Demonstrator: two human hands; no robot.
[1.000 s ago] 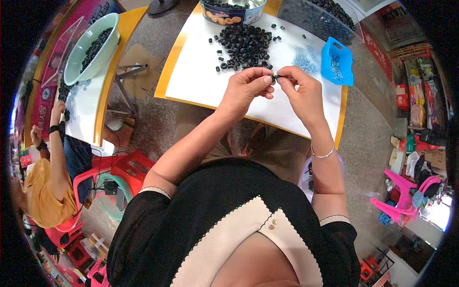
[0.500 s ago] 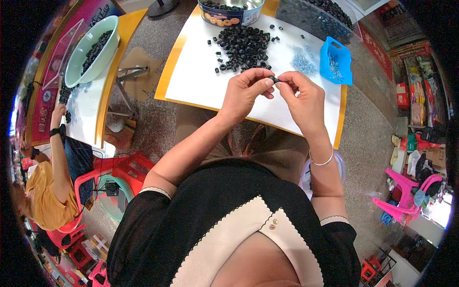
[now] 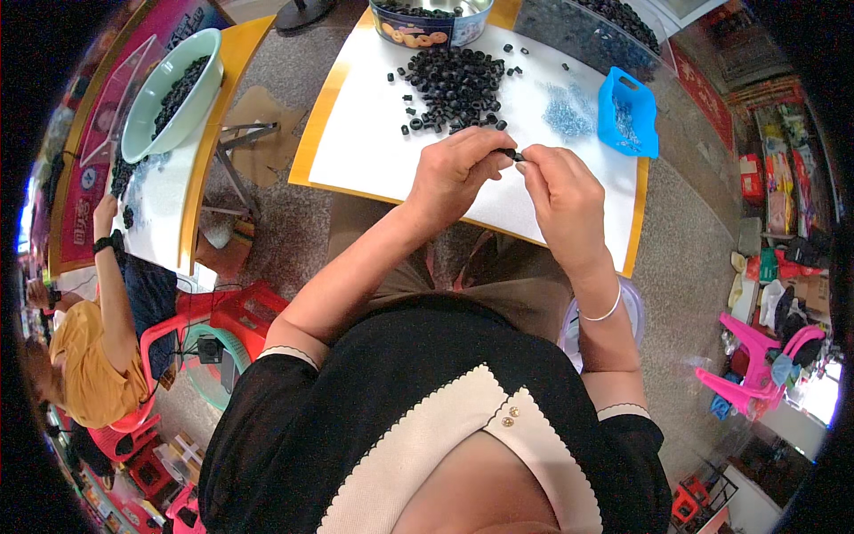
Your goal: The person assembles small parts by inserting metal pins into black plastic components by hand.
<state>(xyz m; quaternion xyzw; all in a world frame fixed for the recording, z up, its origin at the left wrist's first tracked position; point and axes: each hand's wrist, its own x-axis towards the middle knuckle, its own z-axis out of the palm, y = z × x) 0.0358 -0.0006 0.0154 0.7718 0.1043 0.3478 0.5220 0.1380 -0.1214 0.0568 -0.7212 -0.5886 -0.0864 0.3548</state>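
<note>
Above the near part of a white-topped table (image 3: 356,151), my left hand (image 3: 455,175) pinches a small black ring-shaped part (image 3: 511,154). My right hand (image 3: 567,198) meets it from the other side, thumb and forefinger closed at the part's right end. Whatever sits between those right fingertips is too small to make out. Just beyond the hands lies a heap of black ring-shaped parts (image 3: 454,84). To its right are many tiny clear bluish pieces (image 3: 569,111), spread on the white surface. A blue plastic scoop (image 3: 614,116) beside them holds more of these pieces.
A round tin (image 3: 414,36) of black parts and a clear bin (image 3: 578,44) stand at the table's far side. Leftward, a person in a yellow top (image 3: 98,356) works at another table with a pale green basin (image 3: 191,98). A pale tub (image 3: 627,311) is by my right forearm.
My fingers have shifted slightly around the small black part, the left ones curling further over it. The right fingertips now sit a little lower and further right.
</note>
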